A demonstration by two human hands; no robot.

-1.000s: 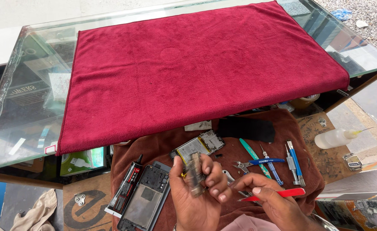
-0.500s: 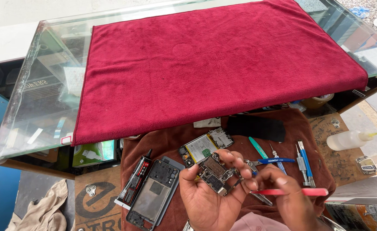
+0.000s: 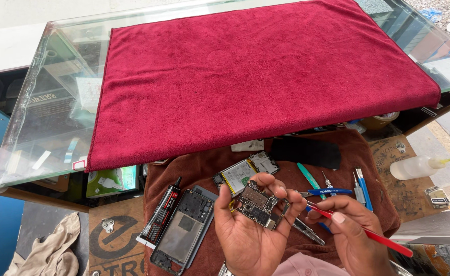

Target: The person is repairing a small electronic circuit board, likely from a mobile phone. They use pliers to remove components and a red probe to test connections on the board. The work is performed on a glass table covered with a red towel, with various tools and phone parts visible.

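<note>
Red-handled tool [image 3: 373,235] pinched in right hand [image 3: 350,235]; left hand [image 3: 250,230] grips circuit board [image 3: 257,202].

The left hand [image 3: 250,232] is cut off at the wrist by the bottom edge, and its fingers [image 3: 281,197] cover part of the circuit board [image 3: 256,202]. The board's components are too small to tell. The red tool's [image 3: 373,235] tip hides behind those fingers.
</note>
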